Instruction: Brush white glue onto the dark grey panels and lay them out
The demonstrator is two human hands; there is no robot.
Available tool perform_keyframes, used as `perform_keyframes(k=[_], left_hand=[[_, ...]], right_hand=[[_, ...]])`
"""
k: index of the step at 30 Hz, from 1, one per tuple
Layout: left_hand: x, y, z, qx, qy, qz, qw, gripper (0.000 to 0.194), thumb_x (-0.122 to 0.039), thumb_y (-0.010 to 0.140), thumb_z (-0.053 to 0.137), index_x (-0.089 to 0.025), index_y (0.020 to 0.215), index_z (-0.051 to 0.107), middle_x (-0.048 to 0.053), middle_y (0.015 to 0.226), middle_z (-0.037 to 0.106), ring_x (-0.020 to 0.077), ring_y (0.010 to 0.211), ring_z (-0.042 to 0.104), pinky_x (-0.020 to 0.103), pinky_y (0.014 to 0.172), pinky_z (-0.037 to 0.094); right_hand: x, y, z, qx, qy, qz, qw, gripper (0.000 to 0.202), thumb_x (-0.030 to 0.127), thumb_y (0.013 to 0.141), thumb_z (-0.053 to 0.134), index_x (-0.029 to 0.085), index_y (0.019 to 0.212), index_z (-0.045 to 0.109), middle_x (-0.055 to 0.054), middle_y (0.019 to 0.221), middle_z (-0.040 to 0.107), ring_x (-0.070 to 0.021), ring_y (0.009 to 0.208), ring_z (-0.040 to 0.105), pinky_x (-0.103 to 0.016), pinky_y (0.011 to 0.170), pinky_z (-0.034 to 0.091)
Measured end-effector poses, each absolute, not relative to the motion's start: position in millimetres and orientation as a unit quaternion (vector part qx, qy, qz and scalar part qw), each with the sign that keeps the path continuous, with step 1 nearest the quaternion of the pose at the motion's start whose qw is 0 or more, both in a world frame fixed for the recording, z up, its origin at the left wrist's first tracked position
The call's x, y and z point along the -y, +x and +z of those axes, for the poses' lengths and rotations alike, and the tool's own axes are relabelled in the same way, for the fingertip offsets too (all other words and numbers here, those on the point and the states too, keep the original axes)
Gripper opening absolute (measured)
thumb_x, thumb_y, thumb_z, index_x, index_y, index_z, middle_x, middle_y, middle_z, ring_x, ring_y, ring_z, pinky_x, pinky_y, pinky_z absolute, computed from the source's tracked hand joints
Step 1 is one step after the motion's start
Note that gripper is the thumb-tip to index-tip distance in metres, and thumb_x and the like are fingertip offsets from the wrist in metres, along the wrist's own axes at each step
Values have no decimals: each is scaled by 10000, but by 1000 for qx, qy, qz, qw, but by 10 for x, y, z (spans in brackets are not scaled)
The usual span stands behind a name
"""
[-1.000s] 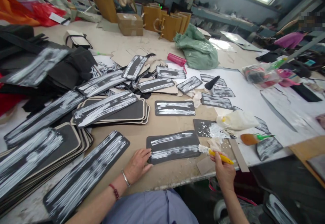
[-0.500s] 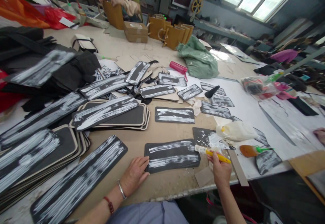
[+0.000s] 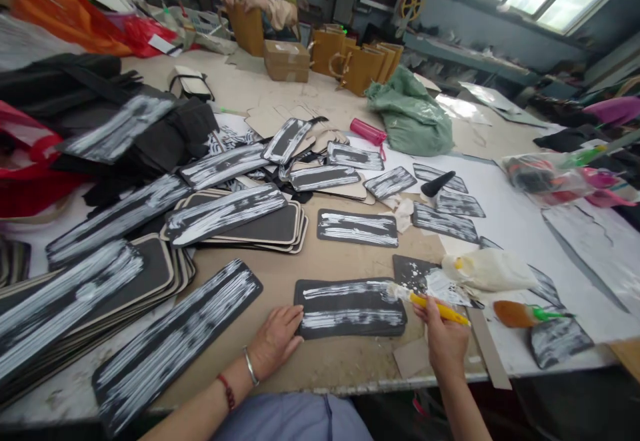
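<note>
In front of me lies a dark rectangular panel (image 3: 350,306) with white streaks along its length. My left hand (image 3: 276,340) rests at its left edge, fingertips touching it, fingers stretched out and nothing gripped. A yellow-handled brush (image 3: 440,309) is held in my right hand (image 3: 445,338), its pale bristles on the panel's upper right end. Just beyond is a dark card (image 3: 417,274) spattered with white, beside a whitish bag (image 3: 493,269) with a yellow tip. Another streaked panel (image 3: 357,228) lies farther back.
Stacks of dark panels (image 3: 150,261) and streaked pieces fill the left. An orange bottle (image 3: 513,313) lies at the right. Farther back are a green bag (image 3: 413,118), a pink roll (image 3: 369,132), a carton (image 3: 286,61) and brown bags (image 3: 367,68). A person handles one bag across the table.
The whole view has shifted, so things appear farther right. The brush tip stays near the panel's upper right end, and my left hand remains at its left edge.
</note>
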State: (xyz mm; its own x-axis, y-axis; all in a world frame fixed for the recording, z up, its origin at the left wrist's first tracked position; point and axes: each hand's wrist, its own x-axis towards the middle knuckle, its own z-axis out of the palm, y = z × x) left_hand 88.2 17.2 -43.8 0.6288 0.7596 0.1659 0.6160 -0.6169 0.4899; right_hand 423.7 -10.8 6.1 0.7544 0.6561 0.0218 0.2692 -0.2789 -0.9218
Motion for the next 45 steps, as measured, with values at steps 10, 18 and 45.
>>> perform_keyframes(k=[10,18,45], left_hand=[[-126,891,-451,-410,868,169,224,377,-168,751,562,-139,1121,495,135,1098,573,245,1037,520,433,886,451],[-145,899,-390,-412,862,170,242,337,-181,765,549,-157,1098,501,129,1077,592,237,1023,534,436,881,448],[-93,902,-516,-398,884,211,128,237,-196,808,485,-123,1023,555,133,1024,628,239,960,579,405,825,497]], right_hand=[[-128,2790,36,344,-678,411,503,379,499,753,560,148,894,584,-100,915,655,-200,679,634,-360,652,548],[-113,2856,16,363,-738,324,468,403,525,750,540,151,889,592,-94,843,660,-196,639,632,-358,663,531],[412,4002,52,477,-813,32,333,516,611,778,396,159,882,622,-112,876,663,-243,801,624,-347,715,470]])
